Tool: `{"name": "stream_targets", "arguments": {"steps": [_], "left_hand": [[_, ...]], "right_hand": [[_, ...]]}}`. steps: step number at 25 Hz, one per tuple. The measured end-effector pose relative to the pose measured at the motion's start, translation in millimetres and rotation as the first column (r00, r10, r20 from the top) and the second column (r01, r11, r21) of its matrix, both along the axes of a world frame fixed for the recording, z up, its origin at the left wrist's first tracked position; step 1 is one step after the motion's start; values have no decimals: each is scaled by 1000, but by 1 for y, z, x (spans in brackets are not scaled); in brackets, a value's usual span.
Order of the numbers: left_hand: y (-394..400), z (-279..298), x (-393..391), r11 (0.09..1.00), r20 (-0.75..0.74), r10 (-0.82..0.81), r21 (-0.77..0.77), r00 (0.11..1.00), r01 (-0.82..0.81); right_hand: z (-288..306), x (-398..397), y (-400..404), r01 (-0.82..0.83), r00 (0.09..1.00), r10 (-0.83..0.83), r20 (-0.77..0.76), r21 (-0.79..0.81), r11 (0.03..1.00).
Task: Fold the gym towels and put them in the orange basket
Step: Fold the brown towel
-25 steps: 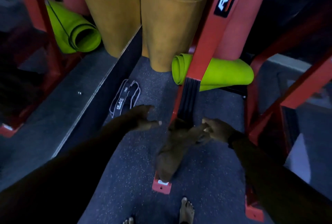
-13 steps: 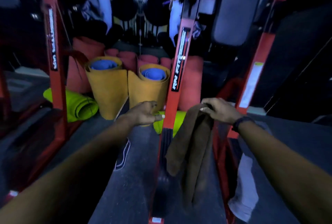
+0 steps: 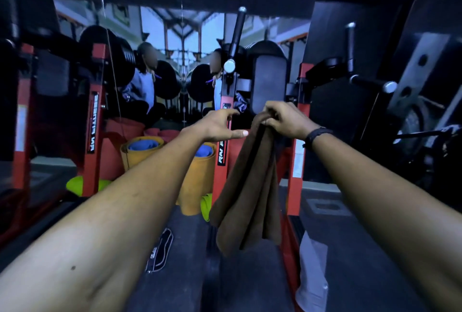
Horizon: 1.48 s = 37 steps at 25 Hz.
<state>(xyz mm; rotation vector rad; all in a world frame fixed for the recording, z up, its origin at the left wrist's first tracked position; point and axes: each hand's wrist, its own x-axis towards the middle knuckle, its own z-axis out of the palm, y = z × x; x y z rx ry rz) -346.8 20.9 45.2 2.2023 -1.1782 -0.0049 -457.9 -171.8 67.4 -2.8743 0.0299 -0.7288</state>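
Observation:
A dark brown towel (image 3: 250,194) hangs down in loose folds from my right hand (image 3: 285,118), which pinches its top edge at chest height. My left hand (image 3: 217,125) is just to the left of that edge, fingers spread, thumb and index pointing at the towel without touching it. A white towel (image 3: 312,274) lies on the floor at the lower right, by the base of a red upright. No orange basket shows in this view.
Red machine uprights (image 3: 222,151) stand right behind the towel, with a black pad (image 3: 270,86) above. Orange rolled mats (image 3: 195,181) and green mats (image 3: 206,206) lean against a mirror. A black strap (image 3: 160,251) lies on the dark floor. Weight plates fill the right.
My right hand has lifted the brown towel from the floor to chest height. My view has tilted up from the floor to the mirror, and my left hand has risen toward the towel's top.

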Motion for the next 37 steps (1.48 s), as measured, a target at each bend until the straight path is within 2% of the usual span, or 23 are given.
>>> {"name": "stream_targets", "arguments": {"steps": [4, 8, 11, 14, 16, 19, 21, 23, 24, 26, 28, 30, 31, 33, 34, 35, 37], "left_hand": [[14, 24, -65, 992, -9, -120, -30, 993, 119], [33, 18, -117, 940, -259, -335, -153, 906, 304], [57, 13, -148, 920, -338, -365, -275, 867, 280], [86, 10, -155, 907, -272, -295, -382, 916, 179], [103, 16, -162, 897, -164, -217, -422, 962, 130], [119, 39, -195, 921, 58, -71, -378, 996, 87], [125, 50, -213, 924, 130, 5, -379, 991, 45], [130, 57, -216, 923, 112, 82, -383, 990, -34], [134, 60, -218, 928, 106, 92, -369, 990, -46], [140, 65, -227, 932, 127, 74, -361, 989, -24], [145, 71, -241, 934, 157, 44, -358, 987, 15], [150, 76, -250, 964, 175, -81, -235, 981, 121], [154, 78, -253, 986, 222, -129, -77, 966, 150], [161, 82, -253, 964, 412, -93, 267, 906, -22], [163, 82, -249, 939, 482, -25, 313, 876, -145], [165, 81, -244, 931, 496, 58, 286, 867, -226], [167, 77, -243, 957, 350, 209, 121, 913, -265]], "right_hand": [[21, -63, 23, -46, 997, 41, 67, 75, 996], [34, -110, 59, -99, 989, 79, 129, 151, 984], [41, -145, 85, -65, 992, 45, 118, 166, 984], [40, -191, 112, 36, 998, -50, 45, 264, 964], [35, -223, 128, 141, 989, -115, -97, 334, 932], [24, -264, 154, 257, 930, -89, -356, 459, 850], [17, -286, 162, 347, 880, -125, -459, 440, 828], [11, -303, 161, 423, 839, -185, -512, 398, 814], [10, -311, 159, 432, 845, -200, -497, 411, 803], [12, -322, 165, 351, 920, -181, -347, 527, 774], [18, -321, 171, 147, 985, -166, -43, 705, 694], [28, -313, 164, -10, 952, -213, 221, 716, 698], [33, -310, 159, -3, 930, -246, 274, 672, 741], [38, -312, 146, 112, 892, -331, 308, 558, 822], [39, -317, 144, 165, 871, -368, 326, 513, 843], [40, -323, 142, 210, 854, -400, 334, 481, 851], [38, -335, 143, 249, 853, -427, 299, 485, 838]]}}
